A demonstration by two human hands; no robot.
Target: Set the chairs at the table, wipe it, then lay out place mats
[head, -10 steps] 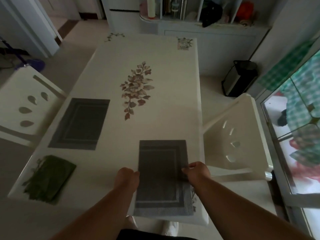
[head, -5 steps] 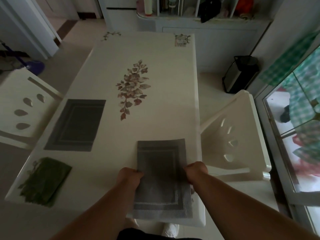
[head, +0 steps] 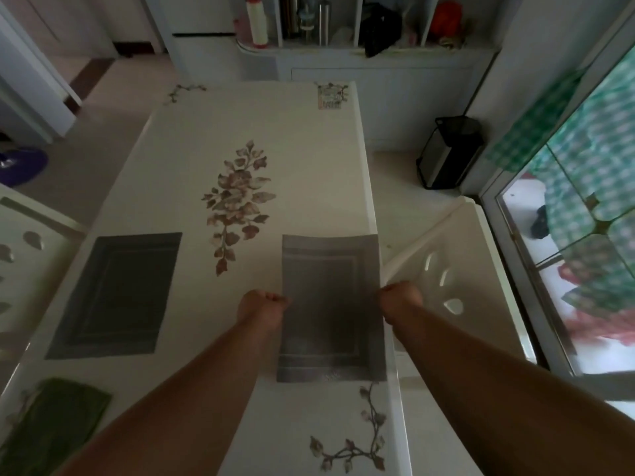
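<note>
Left hand (head: pixel 262 307) grip pinched on left edge of grey place mat (head: pixel 330 307); right hand (head: pixel 400 300) grip pinched on right edge. Mat at right edge of surface (head: pixel 213 139). Corner sticker (head: pixel 329 99) print unreadable.

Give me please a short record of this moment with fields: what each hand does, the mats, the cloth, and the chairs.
left hand: grips the left edge of the near mat
right hand: grips its right edge
near mat: grey, by the right edge of the table, far end slightly lifted
second mat: dark grey, flat on the left side
cloth: green, at the near left corner
chairs: one white chair at the right, one at the left
</note>
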